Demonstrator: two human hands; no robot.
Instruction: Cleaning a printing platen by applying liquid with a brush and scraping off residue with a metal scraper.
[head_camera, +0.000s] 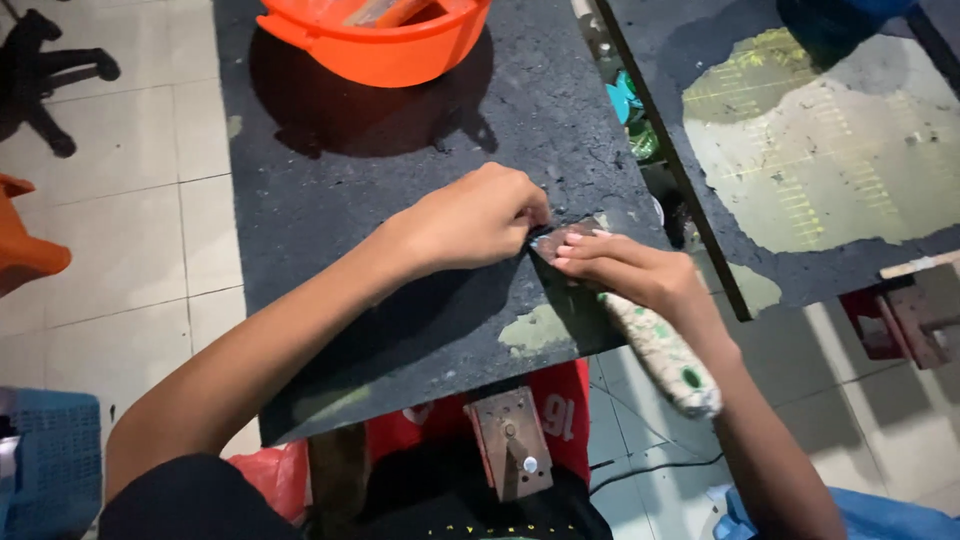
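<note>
My left hand (480, 215) rests on the worn black worktable (400, 180) with its fingers pinched on a small flat brownish piece (560, 240) near the table's right edge. My right hand (630, 268) lies just to the right, fingers pressed on the same piece. Against its palm it also carries a long pale roll with green spots (665, 355) that sticks out past the table edge toward me. What the small piece is exactly cannot be made out.
An orange plastic basin (375, 35) stands at the table's far end. A second black table with peeled patches (800, 150) lies to the right across a narrow gap. A metal bracket (510, 440) hangs below the near edge. A blue crate (50, 460) sits at lower left.
</note>
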